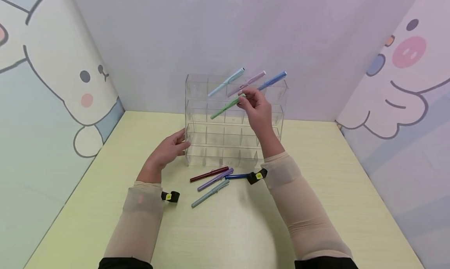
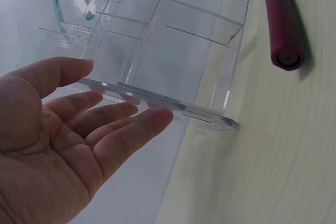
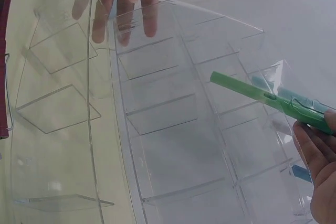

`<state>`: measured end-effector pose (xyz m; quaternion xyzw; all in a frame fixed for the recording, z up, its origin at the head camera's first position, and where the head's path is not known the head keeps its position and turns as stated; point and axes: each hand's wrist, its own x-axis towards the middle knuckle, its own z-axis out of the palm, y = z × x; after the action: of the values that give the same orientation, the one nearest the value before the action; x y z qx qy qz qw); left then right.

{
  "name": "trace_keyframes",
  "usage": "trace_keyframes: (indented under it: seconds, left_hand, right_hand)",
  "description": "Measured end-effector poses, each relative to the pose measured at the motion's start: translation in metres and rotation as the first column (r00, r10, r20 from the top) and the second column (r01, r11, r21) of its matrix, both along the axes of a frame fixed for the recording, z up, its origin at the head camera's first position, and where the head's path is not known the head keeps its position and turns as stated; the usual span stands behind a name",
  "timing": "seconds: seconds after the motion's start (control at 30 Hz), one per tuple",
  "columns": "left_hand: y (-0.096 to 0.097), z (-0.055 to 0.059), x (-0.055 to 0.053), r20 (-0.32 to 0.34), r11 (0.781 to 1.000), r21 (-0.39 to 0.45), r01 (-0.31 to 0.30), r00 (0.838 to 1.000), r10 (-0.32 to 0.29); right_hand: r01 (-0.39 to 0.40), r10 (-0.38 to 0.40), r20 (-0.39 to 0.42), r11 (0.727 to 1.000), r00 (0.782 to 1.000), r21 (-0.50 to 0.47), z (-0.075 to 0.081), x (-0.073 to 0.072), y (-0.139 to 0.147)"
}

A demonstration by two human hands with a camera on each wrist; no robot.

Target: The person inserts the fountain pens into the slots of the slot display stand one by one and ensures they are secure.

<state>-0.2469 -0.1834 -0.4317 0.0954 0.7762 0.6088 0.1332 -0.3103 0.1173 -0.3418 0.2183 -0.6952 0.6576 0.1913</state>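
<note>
A clear acrylic pen rack (image 1: pixel 232 145) with stepped rows of compartments stands at the back of the table. My right hand (image 1: pixel 259 113) pinches a green pen (image 1: pixel 226 107) near its clip end, tilted in front of the upper rows. Beside the rack's left side, my left hand (image 1: pixel 168 151) rests its straight fingers (image 2: pixel 134 140) against the side panel, with the thumb apart. In the top row lean a light blue pen (image 1: pixel 226 82), a pink-purple pen (image 1: pixel 251 81) and a blue pen (image 1: pixel 273 80).
On the table before the rack lie a dark red pen (image 1: pixel 209 174), a purple pen (image 1: pixel 215 179), a grey-green pen (image 1: pixel 210 194) and a dark blue pen (image 1: pixel 237 176), partly covered by the right wrist's black strap. A curtain-like wall (image 1: pixel 147 65) rises behind the rack.
</note>
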Motion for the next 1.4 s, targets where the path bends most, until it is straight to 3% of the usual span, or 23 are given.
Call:
trace_keyframes:
  seconds: [0.27, 0.53, 0.97, 1.23, 1.4]
  left_hand:
    - [0.001, 0.001, 0.001, 0.004, 1.0, -0.004, -0.006, 1.0, 0.006]
    - [0.0, 0.0, 0.001, 0.009, 1.0, -0.012, -0.009, 1.0, 0.009]
    - [0.0, -0.001, 0.002, 0.011, 1.0, -0.015, -0.007, 1.0, 0.007]
    - [0.0, -0.001, 0.001, 0.011, 1.0, -0.008, -0.007, 1.0, 0.008]
    - [0.001, 0.0, 0.0, 0.007, 1.0, -0.01, -0.007, 1.0, 0.007]
  right_hand:
    - [-0.007, 0.006, 0.022, 0.999, 1.0, 0.046, 0.001, 0.002, -0.002]
    - [0.015, -0.018, 0.028, 0.995, 0.999, 0.097, 0.015, 0.02, -0.005]
    - [0.046, -0.048, 0.01, 0.987, 0.999, 0.157, 0.014, 0.024, -0.007]
    - [0.054, -0.054, -0.002, 0.983, 0.999, 0.176, -0.001, 0.005, -0.004]
    - [0.058, -0.059, -0.003, 0.982, 0.998, 0.178, -0.004, 0.002, -0.003]
